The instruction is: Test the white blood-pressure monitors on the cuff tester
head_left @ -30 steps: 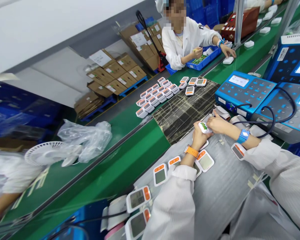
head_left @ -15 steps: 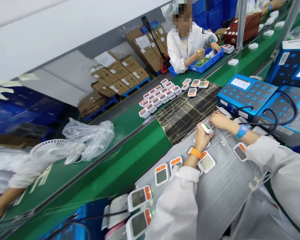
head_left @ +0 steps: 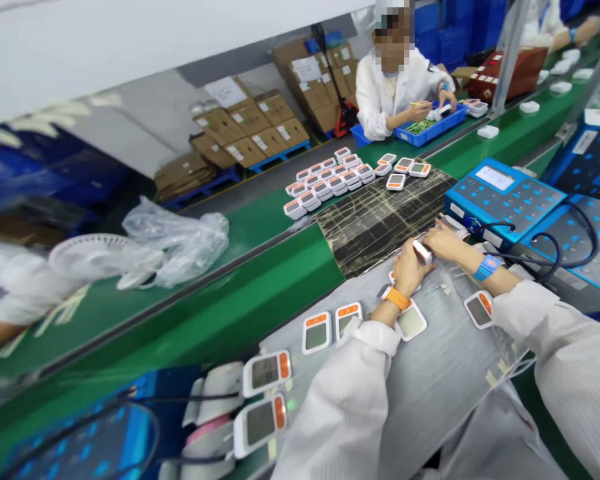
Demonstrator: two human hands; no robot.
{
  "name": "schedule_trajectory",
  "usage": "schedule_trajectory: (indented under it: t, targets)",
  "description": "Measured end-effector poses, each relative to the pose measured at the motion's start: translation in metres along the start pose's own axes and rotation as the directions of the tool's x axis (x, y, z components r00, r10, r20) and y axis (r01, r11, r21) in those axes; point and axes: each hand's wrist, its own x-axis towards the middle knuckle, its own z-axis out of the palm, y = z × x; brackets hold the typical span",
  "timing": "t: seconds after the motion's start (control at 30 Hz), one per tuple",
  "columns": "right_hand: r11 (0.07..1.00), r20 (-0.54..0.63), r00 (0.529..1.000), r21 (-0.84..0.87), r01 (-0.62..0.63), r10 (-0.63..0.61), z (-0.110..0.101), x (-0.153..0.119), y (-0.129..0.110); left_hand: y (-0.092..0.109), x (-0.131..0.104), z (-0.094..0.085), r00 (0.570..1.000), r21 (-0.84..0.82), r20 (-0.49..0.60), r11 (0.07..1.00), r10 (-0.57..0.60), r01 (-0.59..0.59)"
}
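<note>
My left hand [head_left: 409,268] is closed around a small white monitor [head_left: 422,252] with a trace of orange on its face, tipped up on its edge. My right hand [head_left: 444,241] is right beside it, fingers curled and close to its far side; whatever they pinch is hidden. A white wrist cuff [head_left: 455,227] partly shows behind that hand, against the blue tester. Under my left wrist lies a monitor with a grey screen [head_left: 412,323]. Another monitor [head_left: 479,309] rests near my right forearm, and two more, such as this monitor [head_left: 317,333], lie left of my left sleeve.
Blue testers [head_left: 503,193] with cables stand at the right. Two cabled monitors [head_left: 266,373] sit on cuffs at lower left. Rows of monitors [head_left: 330,183] stand beyond the dark mat [head_left: 380,223]. A co-worker [head_left: 395,93] sits across with a blue tray [head_left: 433,133].
The monitor in my left hand has turned, so the green part seen on it before no longer shows. My right hand stays close beside it. The whole view has shifted slightly.
</note>
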Motion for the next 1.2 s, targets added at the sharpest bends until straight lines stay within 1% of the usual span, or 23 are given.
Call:
schedule_trajectory:
  t: [0.1,0.17,0.2,0.27,0.33,0.4,0.47,0.5,0.57,0.6,0.67,0.7,0.73,0.77,0.8,0.83,0.87,0.9,0.93,0.97,1.03,1.1,1.2]
  targets:
    - [0.992,-0.134,0.988,0.106,-0.062,0.076,-0.013,-0.005,-0.001,0.005,-0.002,-0.007,0.998,0.071,0.012,0.996,0.059,-0.06]
    - [0.964,-0.19,0.965,0.228,-0.137,0.182,-0.022,-0.007,-0.004,0.006,-0.007,-0.014,1.0,0.116,0.0,0.993,0.031,-0.031]
    - [0.944,-0.173,0.956,0.274,-0.186,0.238,-0.025,-0.008,-0.006,0.007,-0.011,-0.019,0.999,0.142,-0.027,0.99,-0.019,0.022]
    - [0.902,-0.084,0.939,0.317,-0.291,0.333,-0.029,-0.007,-0.012,0.006,-0.024,-0.026,0.985,0.2,-0.088,0.966,-0.148,0.163]
    - [0.865,-0.009,0.91,0.315,-0.39,0.414,-0.028,-0.004,-0.016,0.006,-0.038,-0.03,0.965,0.252,-0.091,0.932,-0.245,0.261]
    - [0.821,0.021,0.866,0.309,-0.48,0.499,-0.027,0.002,-0.019,0.004,-0.05,-0.031,0.957,0.277,-0.057,0.917,-0.283,0.288]
    - [0.776,0.049,0.827,0.32,-0.544,0.56,-0.028,0.007,-0.02,0.001,-0.057,-0.031,0.958,0.262,-0.04,0.922,-0.286,0.286]
    - [0.762,0.071,0.82,0.331,-0.557,0.568,-0.031,0.007,-0.02,0.0,-0.06,-0.031,0.959,0.25,-0.04,0.927,-0.279,0.28]
    - [0.752,0.111,0.825,0.357,-0.554,0.554,-0.041,-0.001,-0.02,-0.002,-0.063,-0.034,0.965,0.235,-0.054,0.936,-0.258,0.263]
    - [0.757,0.11,0.831,0.361,-0.544,0.545,-0.048,-0.011,-0.019,-0.001,-0.066,-0.036,0.97,0.236,-0.069,0.941,-0.235,0.244]
    - [0.791,0.064,0.845,0.321,-0.521,0.531,-0.063,-0.045,-0.017,0.004,-0.072,-0.038,0.986,0.243,-0.092,0.957,-0.137,0.156]
    - [0.81,0.041,0.849,0.277,-0.516,0.527,-0.069,-0.067,-0.016,0.009,-0.076,-0.037,0.996,0.239,-0.076,0.968,-0.055,0.072]
    - [0.825,0.038,0.853,0.233,-0.515,0.521,-0.073,-0.091,-0.015,0.015,-0.081,-0.035,0.999,0.22,-0.024,0.975,0.045,-0.038]
    - [0.834,0.058,0.856,0.201,-0.514,0.514,-0.075,-0.116,-0.016,0.022,-0.086,-0.03,0.987,0.177,0.058,0.971,0.151,-0.159]
    - [0.837,0.096,0.859,0.193,-0.512,0.503,-0.073,-0.141,-0.018,0.029,-0.091,-0.024,0.957,0.115,0.147,0.957,0.249,-0.266]
    - [0.835,0.136,0.863,0.218,-0.505,0.487,-0.068,-0.164,-0.021,0.037,-0.096,-0.015,0.919,0.045,0.221,0.938,0.325,-0.343]
    - [0.832,0.151,0.873,0.267,-0.487,0.463,-0.06,-0.184,-0.025,0.044,-0.1,-0.006,0.887,-0.018,0.268,0.922,0.376,-0.386]
    - [0.828,0.131,0.887,0.322,-0.46,0.442,-0.051,-0.2,-0.029,0.051,-0.103,0.004,0.87,-0.066,0.288,0.915,0.399,-0.398]
    - [0.825,0.084,0.899,0.368,-0.429,0.43,-0.04,-0.212,-0.034,0.056,-0.105,0.014,0.873,-0.101,0.284,0.917,0.397,-0.385]
    - [0.824,0.021,0.904,0.402,-0.398,0.427,-0.029,-0.22,-0.039,0.06,-0.107,0.023,0.884,-0.136,0.268,0.923,0.383,-0.359]
    - [0.823,-0.094,0.897,0.448,-0.35,0.433,-0.011,-0.229,-0.047,0.062,-0.107,0.035,0.905,-0.233,0.232,0.924,0.356,-0.304]
    - [0.81,-0.17,0.879,0.495,-0.315,0.446,0.002,-0.231,-0.053,0.059,-0.106,0.041,0.917,-0.358,0.189,0.894,0.35,-0.268]
    - [0.775,-0.21,0.853,0.558,-0.296,0.477,0.01,-0.231,-0.053,0.053,-0.108,0.042,0.916,-0.54,0.119,0.799,0.384,-0.264]
